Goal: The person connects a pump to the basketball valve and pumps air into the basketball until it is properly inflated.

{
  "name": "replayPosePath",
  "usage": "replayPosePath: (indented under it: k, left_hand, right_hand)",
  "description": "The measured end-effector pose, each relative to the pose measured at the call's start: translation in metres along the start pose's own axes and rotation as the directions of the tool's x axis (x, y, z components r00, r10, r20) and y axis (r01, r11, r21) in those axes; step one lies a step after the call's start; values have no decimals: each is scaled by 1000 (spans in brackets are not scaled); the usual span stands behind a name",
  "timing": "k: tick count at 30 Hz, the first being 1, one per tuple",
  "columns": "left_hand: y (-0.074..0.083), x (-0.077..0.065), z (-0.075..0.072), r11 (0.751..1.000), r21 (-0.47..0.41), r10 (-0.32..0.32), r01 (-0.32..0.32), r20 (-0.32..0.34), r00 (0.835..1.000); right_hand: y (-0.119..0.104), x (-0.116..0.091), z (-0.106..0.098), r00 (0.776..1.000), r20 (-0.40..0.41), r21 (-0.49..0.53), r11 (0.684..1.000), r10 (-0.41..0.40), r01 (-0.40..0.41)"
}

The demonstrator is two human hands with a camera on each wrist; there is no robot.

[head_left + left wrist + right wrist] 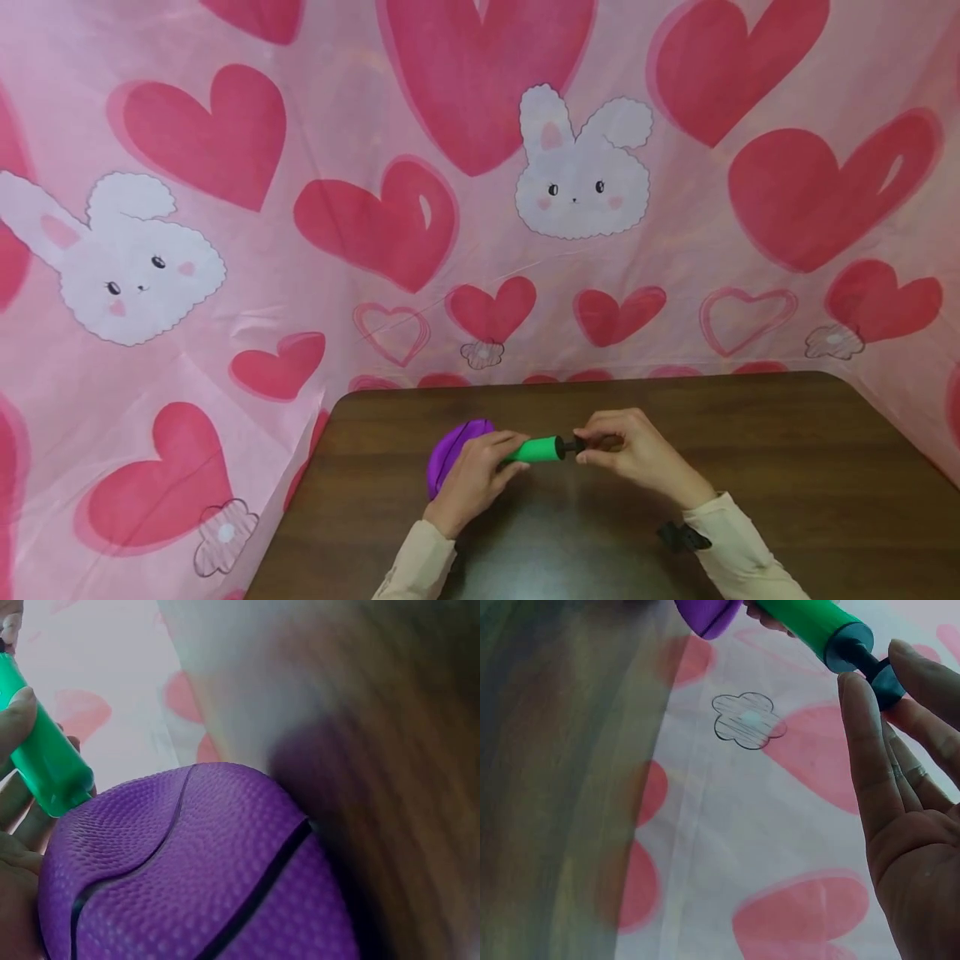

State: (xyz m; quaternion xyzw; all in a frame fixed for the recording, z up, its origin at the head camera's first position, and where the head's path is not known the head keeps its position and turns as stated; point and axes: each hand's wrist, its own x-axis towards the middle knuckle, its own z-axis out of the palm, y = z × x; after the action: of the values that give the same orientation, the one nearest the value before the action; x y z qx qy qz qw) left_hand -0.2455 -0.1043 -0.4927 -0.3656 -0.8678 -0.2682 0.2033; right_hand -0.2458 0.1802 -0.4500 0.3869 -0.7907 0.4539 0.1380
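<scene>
Purple ball (pixel 196 859) fills L wrist cam, visibly dented, over table (pixel 360 533) by L hand (pixel 476 471). L hand wraps green pump (pixel 538 450) barrel; R hand (pixel 637 454) pinches blk handle (pixel 889 686), fingertips narrow, rod (pixel 858 655) partly out. Pump tip's at ball; can't tell if inserted.

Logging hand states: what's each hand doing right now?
Left hand: closed, holding the green hand pump.
Right hand: closed, pinching the pump's black handle.
</scene>
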Motion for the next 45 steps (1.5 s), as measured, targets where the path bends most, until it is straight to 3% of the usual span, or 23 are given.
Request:
replayPosePath:
  k: [12,33,45]
  left_hand:
    - [2,0,-1,999,-40,-2,2,-1,1000]
    - [2,0,-4,997,-66,-35,37,34,999]
    - [0,0,-3,997,-71,32,-33,-15,999]
  right_hand:
    - [-10,0,-1,998,31,-81,995,53,-51]
    - [-11,-2,-3,989,69,-65,990,129,-125]
    - [-12,-3,-11,997,36,-61,996,70,-68]
